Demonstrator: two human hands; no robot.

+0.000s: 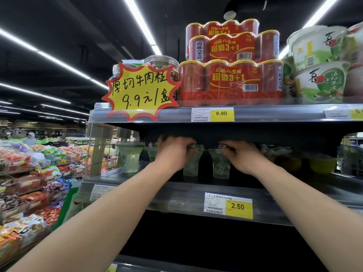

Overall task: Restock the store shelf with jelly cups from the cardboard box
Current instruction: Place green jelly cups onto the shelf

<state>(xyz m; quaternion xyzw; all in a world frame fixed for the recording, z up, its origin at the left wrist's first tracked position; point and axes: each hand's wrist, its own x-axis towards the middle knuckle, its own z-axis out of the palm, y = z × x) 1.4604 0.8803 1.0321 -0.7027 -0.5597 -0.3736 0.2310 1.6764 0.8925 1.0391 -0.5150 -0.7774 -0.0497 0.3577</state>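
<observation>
Curled over the rims of two jelly cups, my fingers are clamped on them from above: my left hand [173, 154] grips the left cup [191, 163] and my right hand [243, 157] grips the right cup [221, 164], both near the middle of the frame. Each cup stands upright on the middle shelf [176, 201], side by side with a narrow gap between them, tucked under the dark underside of the shelf above. Farther left on the same shelf stands another jelly cup [130, 158] with a flared top, apart from my hands, and a further one shows just behind my left wrist. A yellow price tag reading 2.50 [238, 207] sits on the shelf's front edge, lower right of centre. On the top shelf, red multipacks of cans [229, 81] are stacked at upper centre, with a yellow starburst sign [140, 91] to their left and green-and-white tubs [322, 75] at the right edge. Bagged snacks [29, 173] fill the lower left.
</observation>
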